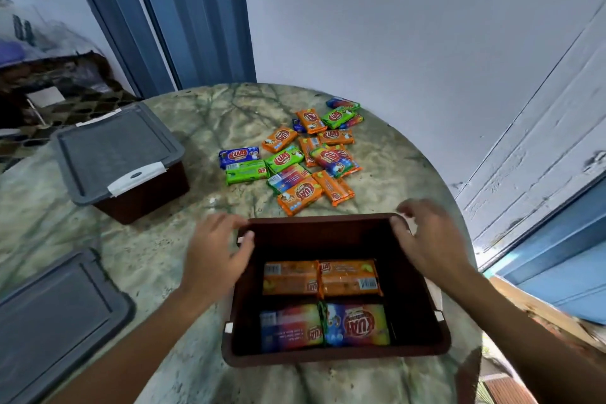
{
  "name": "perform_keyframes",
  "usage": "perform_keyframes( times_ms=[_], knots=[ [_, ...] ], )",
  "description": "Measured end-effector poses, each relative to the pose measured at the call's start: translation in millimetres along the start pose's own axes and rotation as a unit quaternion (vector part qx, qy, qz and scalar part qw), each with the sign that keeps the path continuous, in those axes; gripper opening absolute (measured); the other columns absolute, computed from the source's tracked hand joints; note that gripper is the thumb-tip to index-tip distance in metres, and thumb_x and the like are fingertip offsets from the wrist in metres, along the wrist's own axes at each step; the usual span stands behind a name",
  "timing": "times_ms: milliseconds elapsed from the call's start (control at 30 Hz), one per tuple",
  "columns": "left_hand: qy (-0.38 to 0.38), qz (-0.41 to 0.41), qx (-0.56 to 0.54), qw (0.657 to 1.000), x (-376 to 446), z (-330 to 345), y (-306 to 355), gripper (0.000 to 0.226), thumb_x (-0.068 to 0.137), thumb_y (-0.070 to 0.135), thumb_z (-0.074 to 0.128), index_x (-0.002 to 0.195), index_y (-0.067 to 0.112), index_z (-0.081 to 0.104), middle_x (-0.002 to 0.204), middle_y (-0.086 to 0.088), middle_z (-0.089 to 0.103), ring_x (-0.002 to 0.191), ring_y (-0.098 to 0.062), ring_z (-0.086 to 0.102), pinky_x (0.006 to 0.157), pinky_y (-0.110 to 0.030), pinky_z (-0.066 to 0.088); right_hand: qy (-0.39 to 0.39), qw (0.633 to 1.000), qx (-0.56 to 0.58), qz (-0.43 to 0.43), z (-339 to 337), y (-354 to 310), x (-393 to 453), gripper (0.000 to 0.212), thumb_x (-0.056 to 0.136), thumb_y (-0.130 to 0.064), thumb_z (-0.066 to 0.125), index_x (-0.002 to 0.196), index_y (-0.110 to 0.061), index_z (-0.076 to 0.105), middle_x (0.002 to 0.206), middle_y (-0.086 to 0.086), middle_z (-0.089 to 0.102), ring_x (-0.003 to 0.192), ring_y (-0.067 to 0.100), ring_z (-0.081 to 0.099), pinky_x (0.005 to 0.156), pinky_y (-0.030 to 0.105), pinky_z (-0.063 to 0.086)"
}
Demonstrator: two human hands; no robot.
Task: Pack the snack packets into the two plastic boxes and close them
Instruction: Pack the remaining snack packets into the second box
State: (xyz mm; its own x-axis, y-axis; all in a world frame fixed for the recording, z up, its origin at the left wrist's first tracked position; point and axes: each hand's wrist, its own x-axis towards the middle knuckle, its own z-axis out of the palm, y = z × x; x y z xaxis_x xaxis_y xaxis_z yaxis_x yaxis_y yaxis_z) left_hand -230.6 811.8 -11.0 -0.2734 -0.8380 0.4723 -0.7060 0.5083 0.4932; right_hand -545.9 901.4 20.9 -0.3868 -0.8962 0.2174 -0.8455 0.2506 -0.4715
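Open box: a dark brown plastic box (334,358) stands lidless at the near edge of the round marbled counter (196,128).
Inside it: four snack packets lie flat on the bottom, two orange packets (321,277) on the far side and two rainbow-coloured packets (324,328) on the near side, each pair side by side.
Left hand (216,249): rests on the box's far left corner, thumb hooked over the rim, fingers (226,221) curled loosely along the outside.
Right hand (426,233): blurred, at the far right corner, thumb on the rim, fingers spread; whether it truly grips I cannot tell.
Loose packets (305,157): a heap of orange, green, blue and rainbow ones lies beyond the box, mid-counter.
Second box (121,161): far left, closed with a grey lid and white clips.
Spare lid (55,321): grey, lying flat at the near left.
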Motion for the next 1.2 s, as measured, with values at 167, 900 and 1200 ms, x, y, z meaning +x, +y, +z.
perform_keyframes(
  times_ms=[167,900,1200],
  knots=[
    [-0.127,-0.373,-0.206,0.896,-2.6,25.8,-7.6,0.029,0.097,0.035,0.048,0.083,0.013,0.06,0.081,-0.003,0.062,0.082,-0.023,0.059,0.069,-0.035,0.041,-0.151,0.946,0.127,0.257,24.6,29.0,-1.6,0.065,0.096,-0.056,0.03,0.089,-0.002,0.066,0.086,0.016,0.063,0.088,0.033,0.061,0.078,0.037,0.044],
    [-0.249,-0.135,0.048,0.958,196.4,119.2,-14.9,0.03,0.08,0.022,0.069,0.107,0.015,0.06,0.103,-0.004,0.063,0.09,-0.021,0.06,0.078,-0.035,0.051,-0.082,0.994,0.059,-0.03,64.7,2.3,198.9,0.028,0.089,-0.022,0.059,0.115,-0.013,0.062,0.111,0.008,0.062,0.1,0.028,0.059,0.082,0.038,0.049],
    [-0.474,-0.096,0.131,0.865,236.9,178.0,-51.0,0.089,0.05,0.035,0.092,0.125,0.022,0.046,0.129,-0.002,0.049,0.111,-0.021,0.05,0.081,-0.026,0.04,-0.307,0.936,-0.169,-0.041,174.1,-18.0,277.1,0.065,0.081,-0.044,0.068,0.135,-0.018,0.04,0.136,0.015,0.038,0.123,0.038,0.044,0.098,0.052,0.043]
  ],
)
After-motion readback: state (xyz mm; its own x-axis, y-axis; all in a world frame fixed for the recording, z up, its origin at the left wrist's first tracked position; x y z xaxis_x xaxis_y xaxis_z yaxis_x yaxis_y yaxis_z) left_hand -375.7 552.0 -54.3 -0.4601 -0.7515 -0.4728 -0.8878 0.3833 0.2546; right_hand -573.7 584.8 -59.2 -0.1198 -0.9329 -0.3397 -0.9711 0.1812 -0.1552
